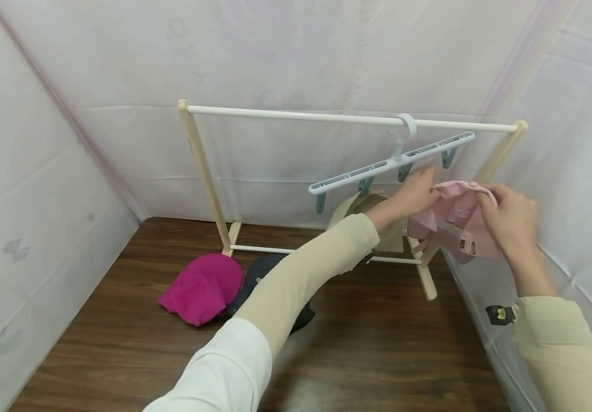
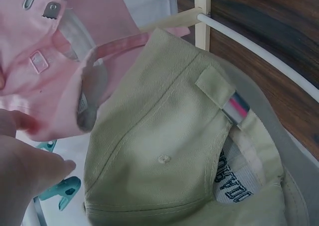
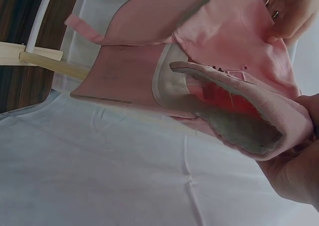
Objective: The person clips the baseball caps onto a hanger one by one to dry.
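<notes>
Sleeves (image 1: pixel 308 266) extend before the hanger (image 1: pixel 350 176). Left hand (image 1: pixel 415 191) and right hand (image 1: pixel 512 220) pinch the pink cap (image 1: pixel 481 232) below its right end; beige cap (image 2: pixel 144 131) beneath the hanger.

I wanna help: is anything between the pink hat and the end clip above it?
In the head view, nothing visible stands between the pink hat and that clip; the tan hat hangs left of both.
</notes>
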Demonstrator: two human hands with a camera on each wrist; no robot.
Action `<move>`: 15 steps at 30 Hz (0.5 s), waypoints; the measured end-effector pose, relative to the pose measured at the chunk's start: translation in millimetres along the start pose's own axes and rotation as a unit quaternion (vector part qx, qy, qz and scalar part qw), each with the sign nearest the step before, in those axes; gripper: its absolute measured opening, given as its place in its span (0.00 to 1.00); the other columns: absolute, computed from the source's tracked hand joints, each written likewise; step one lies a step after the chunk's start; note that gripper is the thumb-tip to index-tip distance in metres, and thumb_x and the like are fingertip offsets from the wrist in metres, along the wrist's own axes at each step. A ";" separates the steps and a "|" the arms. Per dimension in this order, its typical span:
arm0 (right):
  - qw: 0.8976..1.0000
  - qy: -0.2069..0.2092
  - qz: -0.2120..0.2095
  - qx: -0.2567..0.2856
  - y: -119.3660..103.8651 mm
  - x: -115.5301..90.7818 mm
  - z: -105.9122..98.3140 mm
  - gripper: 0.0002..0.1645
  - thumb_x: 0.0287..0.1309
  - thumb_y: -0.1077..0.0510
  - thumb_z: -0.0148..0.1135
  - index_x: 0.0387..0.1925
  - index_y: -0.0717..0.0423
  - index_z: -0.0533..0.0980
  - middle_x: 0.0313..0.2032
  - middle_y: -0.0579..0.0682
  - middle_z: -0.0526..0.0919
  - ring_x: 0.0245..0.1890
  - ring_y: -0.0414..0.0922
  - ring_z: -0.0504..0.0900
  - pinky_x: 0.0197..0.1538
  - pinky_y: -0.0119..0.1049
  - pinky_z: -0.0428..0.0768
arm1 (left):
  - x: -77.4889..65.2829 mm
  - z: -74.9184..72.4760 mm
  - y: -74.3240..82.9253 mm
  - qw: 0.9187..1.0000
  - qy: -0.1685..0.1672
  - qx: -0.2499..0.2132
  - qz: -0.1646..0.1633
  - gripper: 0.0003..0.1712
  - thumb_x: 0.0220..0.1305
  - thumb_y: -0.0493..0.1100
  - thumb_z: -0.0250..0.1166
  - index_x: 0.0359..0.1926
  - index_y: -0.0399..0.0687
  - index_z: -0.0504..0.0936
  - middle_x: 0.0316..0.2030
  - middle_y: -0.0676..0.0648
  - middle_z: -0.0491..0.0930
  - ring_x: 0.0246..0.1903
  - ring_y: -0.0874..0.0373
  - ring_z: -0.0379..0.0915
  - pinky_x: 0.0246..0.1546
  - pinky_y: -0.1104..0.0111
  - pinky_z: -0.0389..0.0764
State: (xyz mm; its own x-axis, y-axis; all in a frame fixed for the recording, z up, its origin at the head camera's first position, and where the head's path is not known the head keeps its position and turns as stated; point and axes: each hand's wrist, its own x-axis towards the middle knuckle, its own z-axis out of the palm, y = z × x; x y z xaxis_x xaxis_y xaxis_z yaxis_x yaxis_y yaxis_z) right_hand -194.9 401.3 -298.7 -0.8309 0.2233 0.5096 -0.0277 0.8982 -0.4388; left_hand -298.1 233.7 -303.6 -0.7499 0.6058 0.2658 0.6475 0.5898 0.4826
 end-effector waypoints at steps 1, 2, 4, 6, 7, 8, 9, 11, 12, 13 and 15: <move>1.000 0.000 0.000 -0.001 -0.4 -0.1 0.5 0.25 0.73 0.52 0.50 0.53 0.68 0.81 0.45 0.72 0.84 0.42 0.70 0.79 0.44 0.61 0.69 | 0.1 0.2 0.5 1.000 0.001 -0.009 -0.007 0.42 0.72 0.43 0.58 0.78 0.34 0.51 0.75 0.42 0.61 0.74 0.56 0.58 0.72 0.76 0.56; 1.000 0.000 0.000 0.000 -1.1 -0.6 1.0 0.25 0.73 0.51 0.50 0.53 0.67 0.81 0.44 0.72 0.84 0.42 0.69 0.80 0.43 0.60 0.70 | 0.6 0.2 0.8 1.000 0.003 -0.020 -0.012 0.43 0.72 0.44 0.59 0.79 0.35 0.50 0.75 0.42 0.61 0.74 0.56 0.57 0.72 0.77 0.55; 1.000 -0.003 -0.001 0.005 -2.7 -1.6 2.6 0.25 0.73 0.51 0.51 0.52 0.68 0.82 0.45 0.71 0.84 0.42 0.69 0.81 0.44 0.61 0.71 | 1.9 0.4 1.6 0.997 0.011 -0.066 -0.027 0.46 0.71 0.46 0.61 0.80 0.37 0.47 0.75 0.42 0.61 0.74 0.56 0.57 0.72 0.77 0.56; 1.000 0.000 -0.001 0.010 -4.2 -2.7 4.7 0.24 0.73 0.51 0.52 0.52 0.68 0.82 0.45 0.71 0.84 0.43 0.69 0.81 0.44 0.61 0.72 | 4.5 0.2 2.9 0.991 0.020 -0.122 -0.047 0.45 0.72 0.46 0.60 0.80 0.39 0.49 0.75 0.42 0.62 0.73 0.57 0.58 0.71 0.76 0.58; 1.000 0.003 -0.002 0.013 -4.9 -3.2 5.7 0.24 0.72 0.51 0.52 0.51 0.68 0.82 0.45 0.71 0.84 0.43 0.69 0.81 0.44 0.61 0.72 | 6.1 0.2 3.9 0.987 0.027 -0.148 -0.056 0.43 0.72 0.45 0.59 0.79 0.39 0.50 0.74 0.42 0.64 0.73 0.57 0.60 0.70 0.76 0.60; 1.000 0.005 -0.003 0.015 -5.6 -3.7 6.3 0.24 0.72 0.52 0.53 0.51 0.68 0.82 0.45 0.71 0.84 0.43 0.70 0.81 0.44 0.61 0.72 | 7.9 0.5 5.1 0.982 0.033 -0.175 -0.067 0.42 0.72 0.45 0.59 0.79 0.40 0.52 0.73 0.42 0.65 0.72 0.57 0.61 0.70 0.75 0.61; 1.000 0.008 -0.003 0.016 -6.1 -3.9 7.0 0.23 0.72 0.52 0.53 0.51 0.68 0.82 0.45 0.71 0.85 0.43 0.70 0.81 0.44 0.61 0.73 | 9.7 0.8 6.8 0.976 0.038 -0.199 -0.081 0.40 0.72 0.46 0.58 0.79 0.40 0.54 0.73 0.43 0.66 0.72 0.57 0.62 0.69 0.75 0.62; 1.000 0.016 -0.005 0.018 -6.6 -4.4 8.0 0.22 0.71 0.53 0.54 0.50 0.67 0.83 0.44 0.70 0.85 0.42 0.70 0.82 0.43 0.61 0.73 | 14.1 2.2 10.6 0.969 0.046 -0.220 -0.102 0.36 0.73 0.46 0.56 0.77 0.39 0.58 0.71 0.43 0.69 0.70 0.57 0.64 0.68 0.74 0.65; 1.000 0.018 -0.004 0.018 -6.6 -4.4 8.4 0.22 0.71 0.53 0.54 0.50 0.67 0.83 0.43 0.70 0.85 0.42 0.70 0.82 0.43 0.61 0.73 | 16.3 3.1 12.7 0.966 0.049 -0.227 -0.112 0.36 0.74 0.47 0.55 0.77 0.39 0.59 0.71 0.43 0.70 0.70 0.57 0.65 0.68 0.73 0.66; 1.000 0.019 -0.004 0.018 -6.3 -4.5 8.7 0.22 0.71 0.53 0.54 0.50 0.67 0.83 0.43 0.69 0.85 0.41 0.70 0.82 0.43 0.60 0.73 | 18.4 4.0 14.9 0.964 0.052 -0.232 -0.121 0.36 0.74 0.48 0.55 0.76 0.40 0.59 0.70 0.44 0.70 0.70 0.57 0.66 0.68 0.73 0.67; 1.000 0.020 -0.003 0.016 -4.9 -4.5 9.5 0.21 0.70 0.54 0.55 0.49 0.67 0.83 0.43 0.70 0.85 0.40 0.71 0.81 0.42 0.62 0.73 | 22.8 5.0 18.0 0.961 0.061 -0.237 -0.126 0.35 0.75 0.48 0.56 0.76 0.41 0.59 0.69 0.44 0.72 0.67 0.57 0.70 0.65 0.72 0.70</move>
State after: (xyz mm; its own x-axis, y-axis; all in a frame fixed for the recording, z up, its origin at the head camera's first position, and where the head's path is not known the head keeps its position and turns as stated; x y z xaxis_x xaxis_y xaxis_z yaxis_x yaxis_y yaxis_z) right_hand -196.3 392.3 -305.9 -0.8081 0.2328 0.5411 -0.0516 0.8871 -0.4587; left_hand -302.9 260.8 -293.0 -0.9037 0.3913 0.1736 0.3314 0.3827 0.8624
